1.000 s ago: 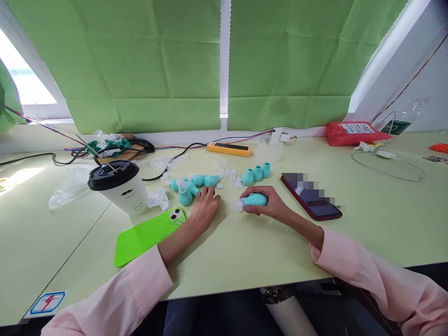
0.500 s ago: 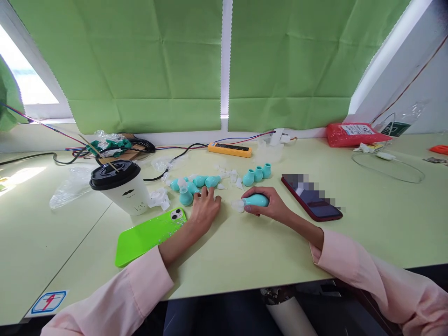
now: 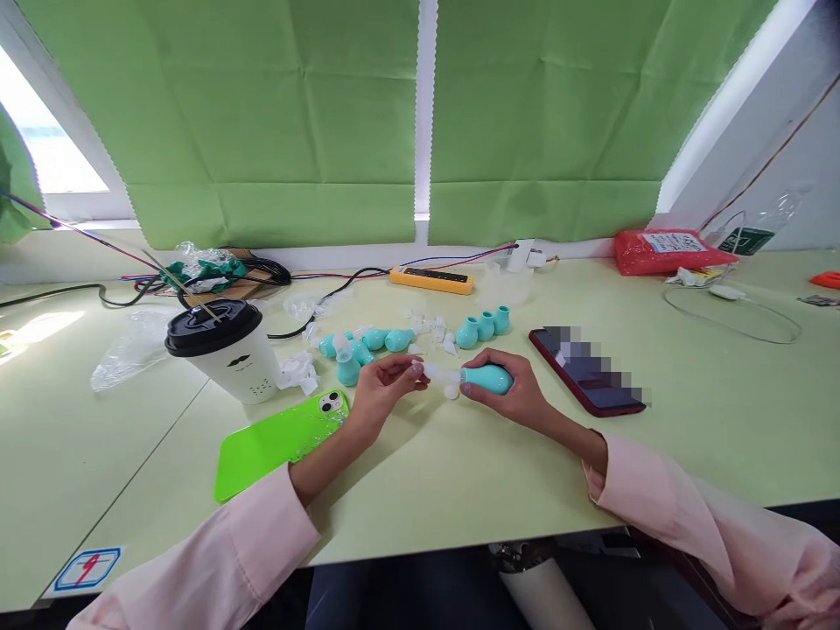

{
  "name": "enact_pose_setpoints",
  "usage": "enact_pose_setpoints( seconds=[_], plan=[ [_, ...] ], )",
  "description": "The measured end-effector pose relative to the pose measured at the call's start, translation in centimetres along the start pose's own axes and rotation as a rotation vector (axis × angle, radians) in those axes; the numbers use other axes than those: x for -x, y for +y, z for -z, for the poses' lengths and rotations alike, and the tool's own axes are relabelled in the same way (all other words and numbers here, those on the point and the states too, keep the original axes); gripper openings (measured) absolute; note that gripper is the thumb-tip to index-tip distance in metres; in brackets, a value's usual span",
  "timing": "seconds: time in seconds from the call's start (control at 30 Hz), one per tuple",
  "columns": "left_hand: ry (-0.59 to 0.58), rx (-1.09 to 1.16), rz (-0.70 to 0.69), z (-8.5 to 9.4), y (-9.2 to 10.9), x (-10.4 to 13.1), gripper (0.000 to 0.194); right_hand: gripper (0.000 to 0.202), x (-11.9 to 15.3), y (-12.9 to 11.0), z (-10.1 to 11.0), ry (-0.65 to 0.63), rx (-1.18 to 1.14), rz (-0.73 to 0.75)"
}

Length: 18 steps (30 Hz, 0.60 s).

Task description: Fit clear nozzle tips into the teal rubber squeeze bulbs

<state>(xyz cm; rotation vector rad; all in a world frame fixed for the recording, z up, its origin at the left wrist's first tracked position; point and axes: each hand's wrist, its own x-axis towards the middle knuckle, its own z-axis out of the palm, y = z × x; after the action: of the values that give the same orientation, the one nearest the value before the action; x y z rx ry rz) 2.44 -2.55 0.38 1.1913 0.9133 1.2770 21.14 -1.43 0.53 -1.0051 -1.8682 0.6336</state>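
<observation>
My right hand point(image 3: 521, 389) is wrapped round a turquoise bulb-shaped bottle point(image 3: 487, 379), which lies on its side with its neck to the left. At that neck sits a translucent white piece point(image 3: 443, 373); its exact shape is blurred. The fingertips of my left hand point(image 3: 381, 391) pinch the left end of this piece. Behind my left hand lie several more turquoise bulb bottles point(image 3: 397, 339), and one upright bottle point(image 3: 347, 367) has a clear piece in its mouth. Three open-mouthed turquoise bottles point(image 3: 486, 326) stand in a row beyond my right hand.
A green phone point(image 3: 272, 446) lies by my left forearm, a dark red-edged phone point(image 3: 587, 372) beyond my right. At left stands a lidded paper cup point(image 3: 229, 363). Small white scraps point(image 3: 437, 328), a yellow power strip point(image 3: 431, 280) and a red package point(image 3: 669, 254) lie farther back.
My left hand has moved from the lying turquoise bottles toward the right and now pinches the translucent piece at the held bottle's neck. My right hand keeps its hold, shifted slightly right.
</observation>
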Motion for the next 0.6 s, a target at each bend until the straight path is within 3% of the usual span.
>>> enact_pose_setpoints(
  seconds=[0.2, 0.43, 0.6],
  plan=[
    [-0.009, 0.197, 0.086, -0.05, 0.13, 0.12, 0.019, 0.024, 0.19, 0.45, -0.24, 0.033, 0.077, 0.055],
    [0.036, 0.144, 0.147, 0.01, 0.34, 0.39, 0.029, 0.022, 0.47, 0.22, -0.51, 0.05, 0.129, 0.145],
    [-0.031, 0.118, 0.19, 0.42, 0.33, 0.18, 0.026, 0.021, 0.62, 0.32, -0.6, 0.115, 0.199, 0.283]
  ],
)
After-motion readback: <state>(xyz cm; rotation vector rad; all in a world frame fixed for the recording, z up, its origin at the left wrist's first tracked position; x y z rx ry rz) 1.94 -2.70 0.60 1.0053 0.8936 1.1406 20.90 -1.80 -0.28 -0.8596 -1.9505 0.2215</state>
